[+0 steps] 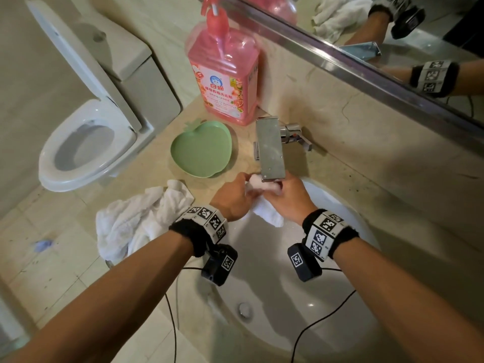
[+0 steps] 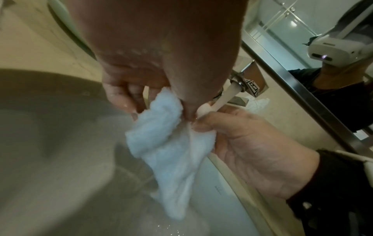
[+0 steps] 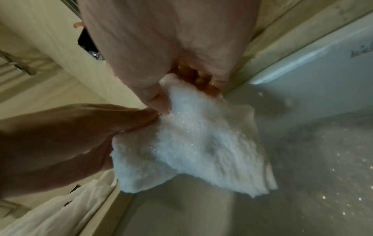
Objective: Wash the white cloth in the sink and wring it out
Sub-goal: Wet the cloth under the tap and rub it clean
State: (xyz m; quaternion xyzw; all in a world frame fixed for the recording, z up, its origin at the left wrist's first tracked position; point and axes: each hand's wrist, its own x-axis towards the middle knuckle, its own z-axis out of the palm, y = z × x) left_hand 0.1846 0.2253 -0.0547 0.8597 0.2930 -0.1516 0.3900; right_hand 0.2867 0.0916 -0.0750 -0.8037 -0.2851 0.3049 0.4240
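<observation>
A small wet white cloth (image 1: 267,212) hangs over the sink (image 1: 301,331), right under the steel faucet spout (image 1: 271,150). My left hand (image 1: 235,196) pinches its upper left edge and my right hand (image 1: 289,199) grips the upper right part. In the left wrist view, water (image 2: 226,97) pours from the spout onto the top of the cloth (image 2: 171,146) between the two hands, and the left fingers (image 2: 133,99) curl on the fabric. In the right wrist view the cloth (image 3: 191,143) glistens with droplets below the right fingers (image 3: 201,81).
A larger crumpled white towel (image 1: 136,218) lies on the counter left of the sink. Behind it sit a green apple-shaped dish (image 1: 201,150) and a pink soap bottle (image 1: 225,74). The toilet (image 1: 86,142) stands at left, a mirror (image 1: 392,35) at upper right. The drain (image 1: 245,309) is open.
</observation>
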